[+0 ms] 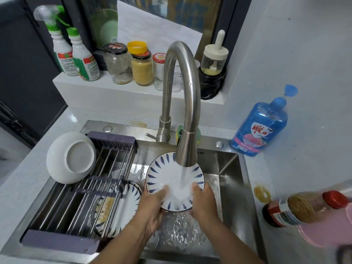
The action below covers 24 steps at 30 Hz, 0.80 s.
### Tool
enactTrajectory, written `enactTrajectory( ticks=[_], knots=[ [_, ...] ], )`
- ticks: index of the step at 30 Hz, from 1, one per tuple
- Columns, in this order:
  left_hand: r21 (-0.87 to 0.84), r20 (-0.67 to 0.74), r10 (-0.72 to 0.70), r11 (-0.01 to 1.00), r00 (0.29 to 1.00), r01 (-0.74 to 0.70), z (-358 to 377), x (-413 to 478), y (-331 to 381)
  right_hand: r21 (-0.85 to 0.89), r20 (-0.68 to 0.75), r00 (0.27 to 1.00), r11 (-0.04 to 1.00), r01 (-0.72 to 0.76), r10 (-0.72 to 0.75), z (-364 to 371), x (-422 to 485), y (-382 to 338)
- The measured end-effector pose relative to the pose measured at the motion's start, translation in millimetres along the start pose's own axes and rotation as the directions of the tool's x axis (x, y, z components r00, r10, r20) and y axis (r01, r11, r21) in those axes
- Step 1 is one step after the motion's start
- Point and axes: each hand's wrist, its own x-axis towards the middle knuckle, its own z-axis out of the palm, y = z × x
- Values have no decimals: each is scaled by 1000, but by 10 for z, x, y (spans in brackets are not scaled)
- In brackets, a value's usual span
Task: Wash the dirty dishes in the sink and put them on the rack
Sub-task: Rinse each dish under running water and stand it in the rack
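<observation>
Two grips are steadying a round white ceramic plate with blue leaf strokes [161, 171], tilted under the stream from the curved steel faucet [189, 111] above the stainless steel sink [229, 169]: the left hand [154, 205] is curling round its lower left rim, the right hand [202, 201] round its lower right. Rinsing appears to be the step in hand. The next move is calling for a carry left onto the purple-framed steel-bar rack [82, 210], beside the upturned white bowl [70, 157].
</observation>
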Motion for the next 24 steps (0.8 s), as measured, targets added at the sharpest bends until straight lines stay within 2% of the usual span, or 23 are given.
enactTrajectory(
  ticks=[3,6,8,11,13,15,17,20,22,24],
  knots=[
    [59,63,50,997,997,-54,56,-237,-289,115,-86,994,991,-63,73,192,-147,91],
    [163,23,150,975,988,-151,-12,-236,-428,214,-21,983,961,-174,183,332,-241,212],
    [222,8,169,961,986,-166,-94,-206,-309,134,30,985,976,-175,172,321,-172,285],
    [370,47,119,920,992,-128,-199,-206,40,-33,70,990,993,-117,119,176,53,227],
    [496,86,65,863,994,-99,-250,-211,310,-134,155,986,990,-36,57,57,216,108],
    [621,112,12,780,994,-80,-239,-247,518,-137,254,967,990,19,16,-23,332,51],
    [622,104,40,777,994,-96,-187,-303,566,-80,292,955,997,-19,41,-15,351,100],
    [523,68,148,837,987,-161,-85,-457,290,106,163,979,984,-144,125,154,160,231],
    [529,65,260,810,963,-254,-55,-532,12,267,105,966,929,-257,237,314,-16,260],
    [527,46,350,787,936,-320,-64,-522,-177,383,90,952,872,-304,293,441,-171,268]
  ],
)
